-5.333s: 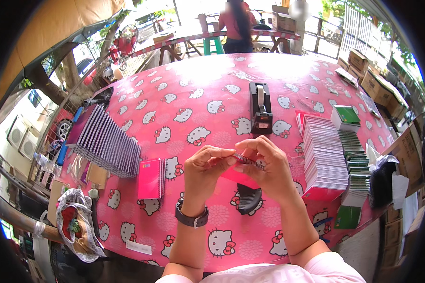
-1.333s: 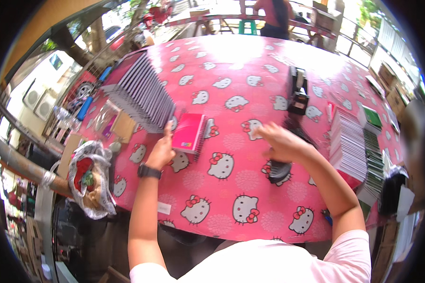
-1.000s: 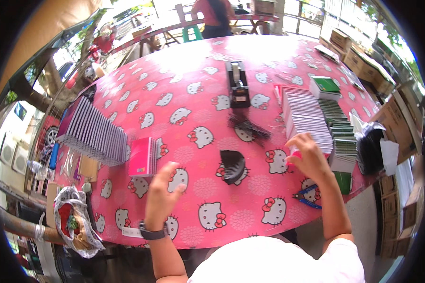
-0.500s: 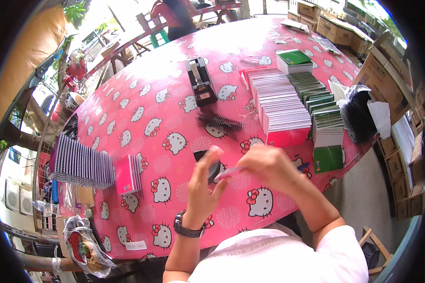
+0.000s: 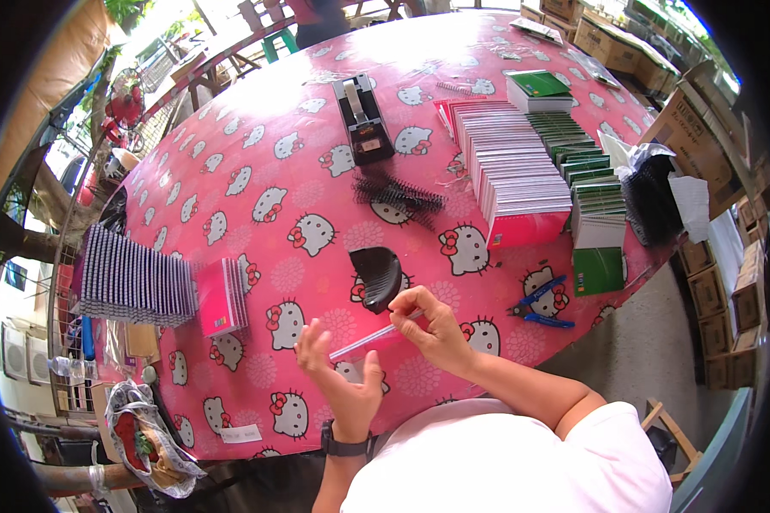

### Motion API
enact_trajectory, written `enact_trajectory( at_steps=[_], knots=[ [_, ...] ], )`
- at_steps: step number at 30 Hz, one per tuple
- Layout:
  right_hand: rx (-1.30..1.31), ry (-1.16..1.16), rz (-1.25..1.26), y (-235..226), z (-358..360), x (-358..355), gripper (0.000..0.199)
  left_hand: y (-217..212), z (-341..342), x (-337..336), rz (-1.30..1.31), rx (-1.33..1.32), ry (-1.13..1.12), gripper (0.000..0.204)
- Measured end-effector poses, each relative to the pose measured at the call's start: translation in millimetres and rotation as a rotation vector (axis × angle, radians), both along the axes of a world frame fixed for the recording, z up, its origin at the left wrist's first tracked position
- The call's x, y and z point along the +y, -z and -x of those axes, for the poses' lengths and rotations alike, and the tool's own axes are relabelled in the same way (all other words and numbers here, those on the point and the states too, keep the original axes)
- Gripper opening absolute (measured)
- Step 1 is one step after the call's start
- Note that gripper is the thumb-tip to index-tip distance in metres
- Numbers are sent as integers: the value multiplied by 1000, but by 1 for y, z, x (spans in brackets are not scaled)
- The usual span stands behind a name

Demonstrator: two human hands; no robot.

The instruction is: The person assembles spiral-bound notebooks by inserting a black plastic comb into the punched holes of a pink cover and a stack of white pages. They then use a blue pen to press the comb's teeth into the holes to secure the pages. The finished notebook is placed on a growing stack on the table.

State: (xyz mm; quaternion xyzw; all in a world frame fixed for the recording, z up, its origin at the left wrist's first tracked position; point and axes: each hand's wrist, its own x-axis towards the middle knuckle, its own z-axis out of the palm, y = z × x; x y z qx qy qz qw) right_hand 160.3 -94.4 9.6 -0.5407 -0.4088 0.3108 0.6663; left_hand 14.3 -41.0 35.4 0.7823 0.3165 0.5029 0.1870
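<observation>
My right hand (image 5: 436,333) pinches the right end of a thin pink notebook (image 5: 370,340), seen nearly edge-on above the table, with its pale page edge showing. At its other end my left hand (image 5: 344,376) is open, fingers spread and thumb apart; whether it touches the notebook I cannot tell. Just beyond the hands lies a black curved, ribbed piece (image 5: 378,275). To the right rest blue-handled cutting pliers (image 5: 541,304). Several loose black binding coils (image 5: 398,198) lie farther off.
A long row of pink notebooks (image 5: 513,171) and one of green notebooks (image 5: 597,205) stand at the right. Coil-bound notebooks (image 5: 137,278) and a few pink ones (image 5: 221,297) stand at the left. A black tape dispenser (image 5: 364,120) sits farther back. Cardboard boxes (image 5: 693,141) line the right.
Both hands have come nearer my body with the notebook, uncovering the black ribbed piece and the pliers. The left fingers have spread wider. The view has shifted slightly.
</observation>
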Motion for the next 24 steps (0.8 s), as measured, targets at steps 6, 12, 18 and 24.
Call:
enact_trajectory(
  at_steps=[6,12,18,24],
  knots=[
    [-395,-126,77,-33,-65,37,5,-4,-10,9,-103,370,176,28],
    [-1243,351,815,-2,-118,146,45,-8,-10,15,-141,337,278,26],
    [-960,267,535,3,-129,143,14,-6,-10,14,-121,349,301,24],
    [-907,375,384,-26,-126,124,11,-14,-9,18,-138,379,278,27]
  ],
)
